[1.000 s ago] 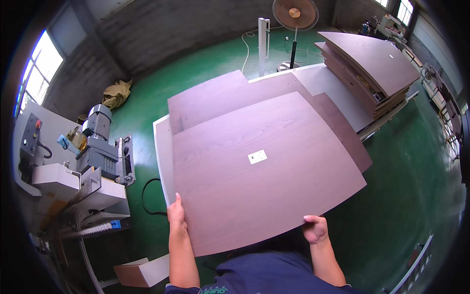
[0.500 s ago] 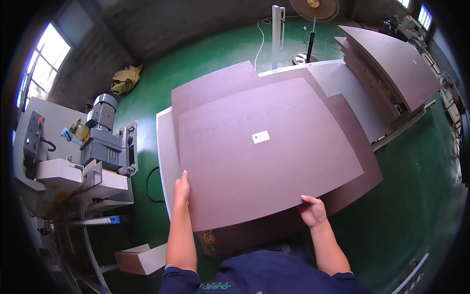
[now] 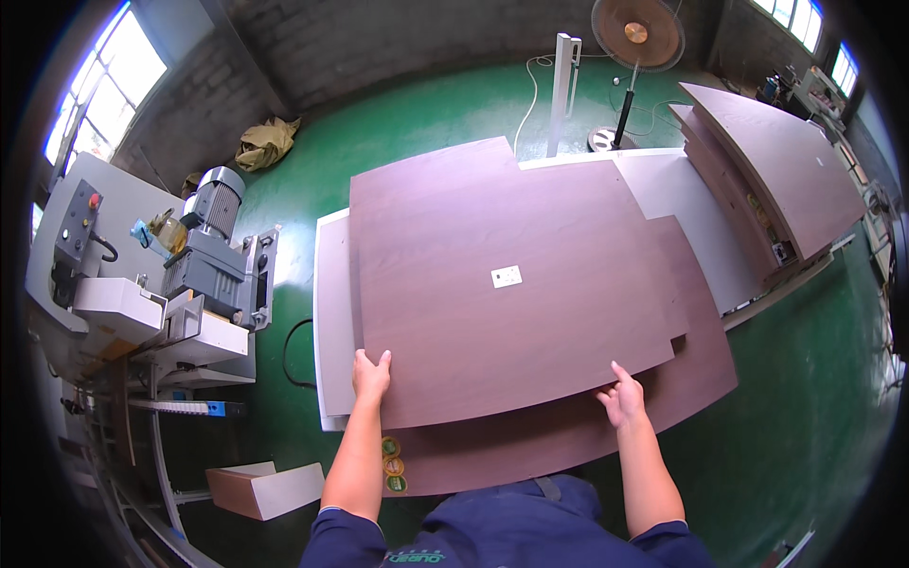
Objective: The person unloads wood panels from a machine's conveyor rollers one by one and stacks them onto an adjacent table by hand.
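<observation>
The left hand [image 3: 371,379] is touching the panel [image 3: 492,218] near the counter's [image 3: 677,208] left edge, grip unclear. The right hand [image 3: 625,402] is hanging loose-fingered.

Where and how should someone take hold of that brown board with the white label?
Probably by its near edge, from the person's side, thumbs above, fingers beneath, left hand and right hand spread apart: the brown board is wide and flat, shows no handle, and its near edge overlies the lower board.
</observation>
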Tool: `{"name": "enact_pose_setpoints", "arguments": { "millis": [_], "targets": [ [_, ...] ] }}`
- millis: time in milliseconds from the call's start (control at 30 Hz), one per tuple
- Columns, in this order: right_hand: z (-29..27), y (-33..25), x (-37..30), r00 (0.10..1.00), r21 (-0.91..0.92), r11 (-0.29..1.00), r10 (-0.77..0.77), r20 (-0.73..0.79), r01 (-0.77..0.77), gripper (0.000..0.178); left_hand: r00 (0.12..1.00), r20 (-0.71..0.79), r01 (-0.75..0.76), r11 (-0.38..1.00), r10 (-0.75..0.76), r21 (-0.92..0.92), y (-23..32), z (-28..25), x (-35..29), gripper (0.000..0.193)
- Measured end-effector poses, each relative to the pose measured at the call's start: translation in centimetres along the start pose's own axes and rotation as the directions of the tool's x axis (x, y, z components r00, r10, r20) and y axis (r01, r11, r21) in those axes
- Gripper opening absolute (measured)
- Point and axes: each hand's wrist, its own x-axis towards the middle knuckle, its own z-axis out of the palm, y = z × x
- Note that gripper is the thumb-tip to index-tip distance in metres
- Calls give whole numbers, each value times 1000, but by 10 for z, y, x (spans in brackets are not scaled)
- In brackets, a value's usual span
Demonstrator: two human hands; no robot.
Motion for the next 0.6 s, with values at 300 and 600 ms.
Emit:
{"name": "enact_pose_setpoints", "arguments": {
  "millis": [300,600],
  "targets": [
    [26,0,33,942,-121,992,-58,-331,19,24,994,-105,30,999,-27,32,16,9,0,62],
    [39,-35,26,966,1,988,150,-212,-153,70,990,-132,54,995,-44,79,27,13,-3,58]
  ]
}}
